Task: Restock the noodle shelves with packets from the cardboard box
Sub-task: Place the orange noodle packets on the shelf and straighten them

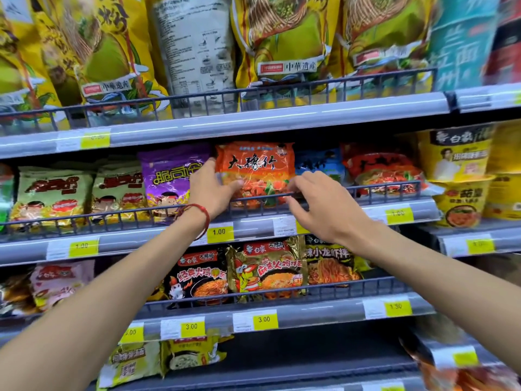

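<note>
- Head view: left hand (pixel 210 190) clamps the orange noodle packet (pixel 255 170) upright behind the wire rail (pixel 366 190).
- Right hand (pixel 318 207) hovers beside it, fingers loosely apart, possibly touching the rail.

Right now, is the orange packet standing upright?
Upright: the orange packet stands behind the wire rail, left hand gripping its edge.

Orange pkt (pixel 255 170): 大魂行; shelf tags: 1.00 (pixel 220 232); 3.00 (pixel 264 319); 1.50 (pixel 395 306)
</note>
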Action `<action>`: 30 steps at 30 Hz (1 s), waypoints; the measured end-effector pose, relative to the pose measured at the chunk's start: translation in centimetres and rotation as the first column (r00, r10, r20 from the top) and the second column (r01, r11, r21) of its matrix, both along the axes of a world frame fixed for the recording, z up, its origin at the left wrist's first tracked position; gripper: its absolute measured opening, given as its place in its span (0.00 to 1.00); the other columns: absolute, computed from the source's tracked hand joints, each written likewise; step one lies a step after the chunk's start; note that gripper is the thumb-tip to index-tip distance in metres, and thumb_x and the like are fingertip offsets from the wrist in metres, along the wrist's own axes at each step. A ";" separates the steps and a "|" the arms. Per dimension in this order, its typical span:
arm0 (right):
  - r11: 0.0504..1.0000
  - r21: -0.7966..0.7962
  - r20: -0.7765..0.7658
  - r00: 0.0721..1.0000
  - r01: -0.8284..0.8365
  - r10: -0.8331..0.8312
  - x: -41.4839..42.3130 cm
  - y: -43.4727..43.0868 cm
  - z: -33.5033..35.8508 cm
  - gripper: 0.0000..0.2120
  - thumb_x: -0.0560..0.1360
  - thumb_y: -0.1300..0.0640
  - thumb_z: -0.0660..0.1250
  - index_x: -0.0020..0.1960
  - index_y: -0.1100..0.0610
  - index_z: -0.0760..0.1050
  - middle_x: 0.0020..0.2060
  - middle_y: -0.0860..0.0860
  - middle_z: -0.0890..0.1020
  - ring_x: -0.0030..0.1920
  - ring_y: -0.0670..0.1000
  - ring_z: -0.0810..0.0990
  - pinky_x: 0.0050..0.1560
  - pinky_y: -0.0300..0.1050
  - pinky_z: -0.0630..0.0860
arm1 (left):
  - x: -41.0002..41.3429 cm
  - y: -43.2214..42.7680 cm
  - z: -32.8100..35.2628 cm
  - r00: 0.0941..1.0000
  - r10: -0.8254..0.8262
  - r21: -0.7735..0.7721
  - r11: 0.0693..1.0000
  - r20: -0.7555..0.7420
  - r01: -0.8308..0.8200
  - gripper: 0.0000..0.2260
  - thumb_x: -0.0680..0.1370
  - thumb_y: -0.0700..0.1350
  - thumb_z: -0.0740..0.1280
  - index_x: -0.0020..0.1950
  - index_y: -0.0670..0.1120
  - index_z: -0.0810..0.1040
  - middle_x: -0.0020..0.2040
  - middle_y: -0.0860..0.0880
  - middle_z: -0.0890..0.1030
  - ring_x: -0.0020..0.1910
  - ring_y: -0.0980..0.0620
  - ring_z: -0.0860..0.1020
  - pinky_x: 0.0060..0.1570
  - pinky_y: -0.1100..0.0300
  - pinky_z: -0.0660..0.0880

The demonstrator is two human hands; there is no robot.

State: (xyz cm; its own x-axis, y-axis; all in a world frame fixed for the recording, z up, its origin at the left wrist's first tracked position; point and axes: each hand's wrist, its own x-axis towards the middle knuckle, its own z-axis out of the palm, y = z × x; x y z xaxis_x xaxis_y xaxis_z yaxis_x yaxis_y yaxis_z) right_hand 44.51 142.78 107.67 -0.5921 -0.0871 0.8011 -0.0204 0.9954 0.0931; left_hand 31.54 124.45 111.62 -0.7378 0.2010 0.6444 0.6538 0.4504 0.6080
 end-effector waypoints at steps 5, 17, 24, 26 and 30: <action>1.000 0.003 0.009 1.000 0.012 -0.012 -0.1 -0.1 -0.2 0.11 0.80 0.50 0.61 0.54 0.57 0.75 0.46 0.51 0.78 0.48 0.53 0.74 0.51 0.51 0.75 | -0.5 -0.5 -0.7 0.998 0.047 -0.056 0.997 -0.043 -0.049 0.35 0.70 0.55 0.77 0.67 0.44 0.63 0.59 0.40 0.76 0.56 0.39 0.76 0.56 0.48 0.77; 0.995 0.099 0.092 0.996 -0.029 0.020 3.0 -2.9 -2.3 0.12 0.79 0.49 0.60 0.53 0.57 0.76 0.47 0.51 0.79 0.47 0.53 0.74 0.47 0.49 0.76 | 4.0 -4.4 -4.8 0.879 0.053 -0.189 0.969 -0.474 -0.160 0.19 0.81 0.50 0.62 0.69 0.45 0.68 0.65 0.46 0.71 0.64 0.47 0.69 0.65 0.53 0.67; 0.984 0.158 0.209 0.977 -0.082 0.048 2.9 -7.2 -7.1 0.15 0.77 0.47 0.58 0.45 0.58 0.76 0.38 0.54 0.78 0.42 0.57 0.76 0.40 0.54 0.75 | 8.9 -9.8 -10.5 0.835 0.033 -0.504 0.784 -0.549 -0.362 0.11 0.81 0.50 0.61 0.57 0.45 0.76 0.50 0.48 0.78 0.49 0.44 0.75 0.44 0.48 0.75; 0.981 0.152 0.249 0.965 -0.117 0.077 3.0 -9.0 -8.6 0.16 0.78 0.47 0.58 0.46 0.58 0.77 0.40 0.54 0.79 0.43 0.57 0.77 0.40 0.53 0.76 | 9.9 -12.0 -12.3 0.851 0.057 -0.560 0.730 -0.521 -0.392 0.12 0.82 0.52 0.58 0.53 0.47 0.75 0.45 0.49 0.78 0.45 0.45 0.75 0.39 0.48 0.75; 0.968 0.148 0.282 0.946 -0.205 0.158 3.3 -13.9 -11.7 0.15 0.78 0.46 0.60 0.46 0.57 0.77 0.40 0.53 0.79 0.43 0.56 0.76 0.38 0.47 0.68 | 11.6 -17.5 -16.5 0.868 0.094 -0.624 0.658 -0.488 -0.422 0.11 0.82 0.52 0.58 0.49 0.48 0.75 0.41 0.50 0.77 0.42 0.46 0.76 0.34 0.53 0.73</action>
